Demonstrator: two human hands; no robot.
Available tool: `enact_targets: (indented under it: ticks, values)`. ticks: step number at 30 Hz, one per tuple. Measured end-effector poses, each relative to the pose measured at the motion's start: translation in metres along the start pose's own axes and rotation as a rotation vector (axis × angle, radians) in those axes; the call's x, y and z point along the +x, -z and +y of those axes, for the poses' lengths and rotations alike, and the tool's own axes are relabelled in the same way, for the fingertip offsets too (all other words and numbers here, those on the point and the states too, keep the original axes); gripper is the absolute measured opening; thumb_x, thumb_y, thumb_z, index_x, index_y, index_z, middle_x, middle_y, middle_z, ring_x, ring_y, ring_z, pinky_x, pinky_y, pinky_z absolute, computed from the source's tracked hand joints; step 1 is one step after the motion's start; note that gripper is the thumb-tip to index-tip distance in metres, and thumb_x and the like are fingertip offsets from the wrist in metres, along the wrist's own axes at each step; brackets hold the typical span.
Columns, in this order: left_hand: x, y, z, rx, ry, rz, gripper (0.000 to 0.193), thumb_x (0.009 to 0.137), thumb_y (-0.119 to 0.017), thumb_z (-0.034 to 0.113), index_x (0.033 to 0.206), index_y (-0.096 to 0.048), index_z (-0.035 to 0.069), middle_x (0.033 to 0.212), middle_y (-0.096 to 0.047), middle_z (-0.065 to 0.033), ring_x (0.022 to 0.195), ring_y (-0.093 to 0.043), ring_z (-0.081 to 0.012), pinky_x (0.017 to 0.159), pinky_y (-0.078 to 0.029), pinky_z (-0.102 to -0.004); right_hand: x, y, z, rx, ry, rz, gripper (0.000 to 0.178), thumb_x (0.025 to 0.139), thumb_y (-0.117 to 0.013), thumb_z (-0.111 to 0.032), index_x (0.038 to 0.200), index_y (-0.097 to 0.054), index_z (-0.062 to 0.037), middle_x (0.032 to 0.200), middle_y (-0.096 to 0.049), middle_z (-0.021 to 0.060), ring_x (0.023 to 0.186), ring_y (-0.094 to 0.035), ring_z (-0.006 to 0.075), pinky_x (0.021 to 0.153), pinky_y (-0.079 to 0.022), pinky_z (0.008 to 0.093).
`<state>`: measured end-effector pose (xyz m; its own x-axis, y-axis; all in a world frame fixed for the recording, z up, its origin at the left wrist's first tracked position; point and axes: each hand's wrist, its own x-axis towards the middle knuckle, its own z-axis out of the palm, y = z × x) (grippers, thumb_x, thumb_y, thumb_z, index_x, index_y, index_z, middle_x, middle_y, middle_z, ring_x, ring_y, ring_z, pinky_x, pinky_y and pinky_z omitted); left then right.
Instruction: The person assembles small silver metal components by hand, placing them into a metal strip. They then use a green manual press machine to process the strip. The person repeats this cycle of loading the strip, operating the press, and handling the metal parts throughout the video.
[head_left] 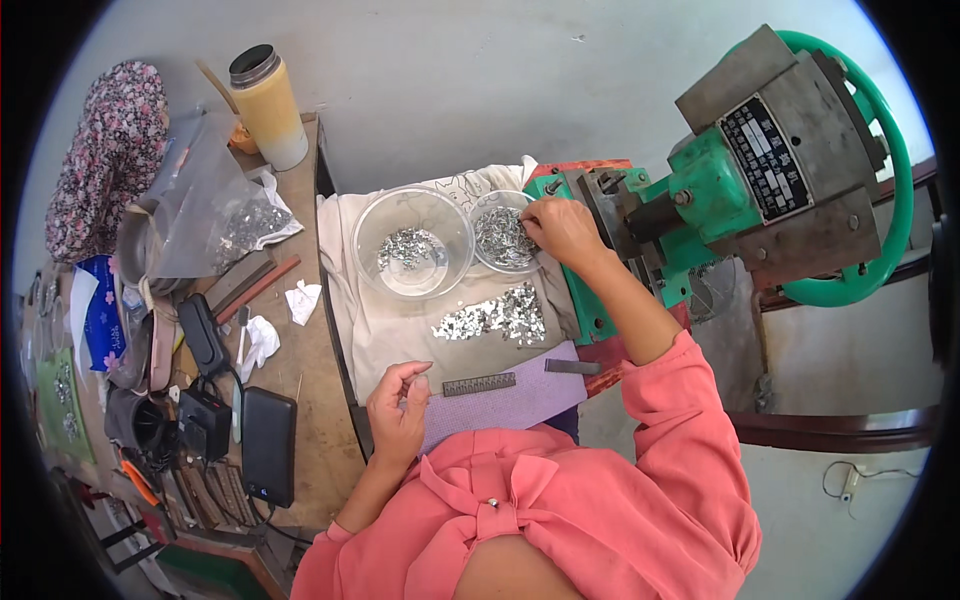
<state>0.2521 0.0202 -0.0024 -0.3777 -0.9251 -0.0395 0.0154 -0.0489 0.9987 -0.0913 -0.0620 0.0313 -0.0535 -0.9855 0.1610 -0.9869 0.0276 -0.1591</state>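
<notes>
Head view: a ridged strip (479, 384) lies lengthwise, nearly left to right.

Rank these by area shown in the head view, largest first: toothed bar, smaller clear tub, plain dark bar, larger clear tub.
1. Larger clear tub
2. Smaller clear tub
3. Toothed bar
4. Plain dark bar

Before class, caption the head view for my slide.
Right hand at a tub of silvery bits, left hand near a notched bar.
</notes>
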Motion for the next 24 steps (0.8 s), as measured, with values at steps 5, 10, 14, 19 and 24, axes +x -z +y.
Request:
enact_targets:
  ticks: [5,10,14,19,24]
  values:
    - [0.001,-0.009,0.027,-0.062,0.011,-0.012,0.017,0.102,-0.056,0.01,0.111,-0.062,-0.003,0.09,-0.068,-0.0086,0.081,-0.066,-0.0131,0.074,-0.054,-0.0261,-0.014,0.008,0.002,0.54,-0.331,0.001,0.018,0.08,-0.075,-0.017,0.089,-0.077,-0.0023,0.076,-0.073,0.0125,0.069,-0.07,0.022,0.065,-0.054,0.0348]
    - [0.021,-0.022,0.048,-0.032,-0.021,-0.067,0.015,0.099,-0.058,0.005,0.11,-0.062,-0.006,0.097,-0.071,-0.0124,0.09,-0.069,-0.0153,0.08,-0.055,-0.0274,-0.029,0.016,-0.005,1.141,-0.627,-0.098,0.019,0.086,-0.076,-0.017,0.094,-0.075,0.0001,0.078,-0.071,0.001,0.066,-0.062,0.0048,0.057,-0.044,0.0211]
    - [0.067,-0.047,0.061,0.056,-0.098,-0.135,0.017,0.098,-0.06,0.005,0.112,-0.063,-0.006,0.098,-0.072,-0.0114,0.092,-0.07,-0.0152,0.08,-0.055,-0.0266,-0.041,0.009,-0.005,1.363,-0.664,-0.086,0.017,0.089,-0.074,-0.016,0.1,-0.074,-0.0023,0.082,-0.071,-0.0009,0.065,-0.059,0.0034,0.056,-0.041,0.0185]
    - [0.124,-0.083,0.055,0.32,-0.302,-0.094,0.024,0.093,-0.067,0.011,0.113,-0.068,-0.001,0.096,-0.074,-0.0148,0.086,-0.073,-0.0195,0.079,-0.056,-0.0301,-0.047,0.01,-0.013,1.561,-0.696,-0.069,0.015,0.09,-0.074,-0.015,0.1,-0.073,-0.003,0.083,-0.07,-0.0016,0.067,-0.059,0.003,0.058,-0.043,0.0177]
    - [0.155,-0.111,0.051,0.47,-0.259,-0.179,0.03,0.09,-0.066,0.014,0.117,-0.069,0.0,0.091,-0.075,-0.0151,0.084,-0.074,-0.0209,0.076,-0.056,-0.031,-0.05,0.015,-0.019,1.655,-0.676,-0.037,0.015,0.092,-0.072,-0.015,0.1,-0.071,-0.0032,0.086,-0.069,-0.002,0.069,-0.059,0.0032,0.058,-0.044,0.018]
